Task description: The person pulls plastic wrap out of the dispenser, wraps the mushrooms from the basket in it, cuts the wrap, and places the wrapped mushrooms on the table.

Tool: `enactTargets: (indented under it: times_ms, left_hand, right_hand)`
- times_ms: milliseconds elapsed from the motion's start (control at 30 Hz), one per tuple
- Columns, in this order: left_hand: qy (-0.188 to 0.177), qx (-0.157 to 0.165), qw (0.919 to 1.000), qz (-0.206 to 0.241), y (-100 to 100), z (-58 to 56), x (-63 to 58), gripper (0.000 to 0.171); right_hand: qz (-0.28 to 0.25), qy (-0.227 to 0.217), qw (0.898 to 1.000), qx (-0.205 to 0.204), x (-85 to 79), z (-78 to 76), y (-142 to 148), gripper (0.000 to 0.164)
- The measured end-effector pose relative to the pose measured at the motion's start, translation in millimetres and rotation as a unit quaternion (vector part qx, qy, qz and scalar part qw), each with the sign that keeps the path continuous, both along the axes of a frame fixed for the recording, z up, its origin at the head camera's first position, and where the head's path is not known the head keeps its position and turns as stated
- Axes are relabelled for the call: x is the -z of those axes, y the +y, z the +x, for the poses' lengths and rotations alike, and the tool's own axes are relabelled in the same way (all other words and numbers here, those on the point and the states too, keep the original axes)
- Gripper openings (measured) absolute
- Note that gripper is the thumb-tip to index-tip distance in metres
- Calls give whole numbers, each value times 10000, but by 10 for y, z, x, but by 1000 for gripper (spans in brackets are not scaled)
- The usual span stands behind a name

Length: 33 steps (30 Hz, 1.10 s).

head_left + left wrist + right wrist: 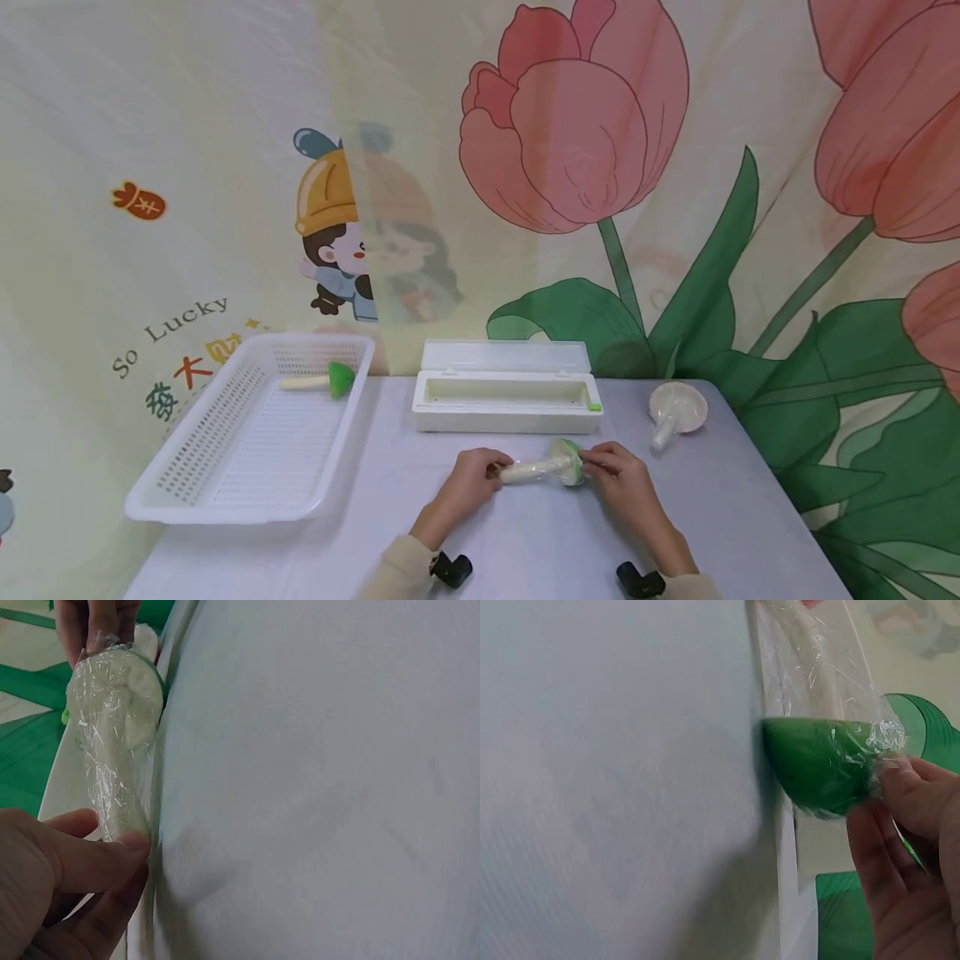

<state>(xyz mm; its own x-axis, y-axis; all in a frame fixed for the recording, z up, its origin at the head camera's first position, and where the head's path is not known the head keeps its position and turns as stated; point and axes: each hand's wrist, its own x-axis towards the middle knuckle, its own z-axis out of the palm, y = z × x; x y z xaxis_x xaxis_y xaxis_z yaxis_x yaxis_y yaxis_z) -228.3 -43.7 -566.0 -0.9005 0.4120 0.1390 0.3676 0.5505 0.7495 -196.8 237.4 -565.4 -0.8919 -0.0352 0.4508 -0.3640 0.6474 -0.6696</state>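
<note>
A green-capped mushroom [534, 471] with a pale stem lies on its side between both hands, covered in clear plastic wrap [889, 735]. My left hand [471, 481] pinches the wrapped end of the stem between thumb and fingers. At the cap, my right hand [624, 487] pinches the bunched wrap with thumb and fingertips. The right wrist view shows the rounded green cap [814, 761] under the film, with creases gathered by the thumb. From the left wrist, the pale underside of the cap [142, 697] shows through the wrap.
Behind the hands stands a white box [506, 421] with its clear lid raised. A white perforated basket [225, 512] at left holds another green-capped mushroom [330, 382]. At back right lies a pale-capped, wrapped mushroom [677, 408]. A printed curtain [420, 167] hangs behind the table.
</note>
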Motion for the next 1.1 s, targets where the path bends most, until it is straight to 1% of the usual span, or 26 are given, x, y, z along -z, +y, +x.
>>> enactTargets:
  times_ms: [67, 100, 233, 333, 400, 533, 600, 667, 733, 833, 900, 1000, 1100]
  left_hand:
    - [-61, 77, 10000, -2, 70, 5, -4, 30]
    - [-83, 109, 9999, 4, 106, 9, -3, 29]
    - [-174, 200, 9996, 85, 250, 25, 19, 27]
    - [-184, 187, 9996, 125, 375, 31, 39, 25]
    - [-86, 145, 9999, 32, 461, 34, 39, 21]
    - [168, 27, 9997, -175, 619, 27, 19, 15]
    - [181, 34, 9997, -169, 688, 29, 6, 14]
    - [96, 47, 9999, -80, 761, 42, -10, 14]
    - [6, 56, 10000, -5, 838, 60, -19, 14]
    - [-76, 80, 9999, 31, 967, 85, -23, 16]
    - [-128, 103, 9998, 64, 1059, 98, -25, 18]
    - [-275, 126, 9994, 138, 1189, 120, -29, 19]
    - [-430, 150, 9988, 179, 1294, 145, -17, 19]
  right_hand:
    - [47, 187, 9997, 164, 8, -13, 60, 23]
    - [65, 209, 9995, 231, 9, -18, 91, 22]
    - [164, 63, 9985, 524, 0, -45, 218, 20]
    - [133, 72, 9976, 679, -6, -28, 322, 19]
    - [49, 240, 9972, 702, 7, 10, 392, 20]
    - [-182, 772, 9949, 615, 43, 123, 518, 25]
    - [-201, 846, 9942, 636, 47, 185, 571, 25]
    - [-240, 684, 9942, 793, 34, 257, 622, 23]
    - [-256, 343, 9932, 1084, 10, 332, 669, 17]
    - [-369, -212, 9857, 1629, -35, 425, 736, 8]
    - [-576, -462, 9794, 1882, -59, 466, 777, 11]
    - [-810, -591, 9712, 2161, -79, 484, 828, 15]
    - [-948, -566, 9667, 2309, -80, 487, 880, 14]
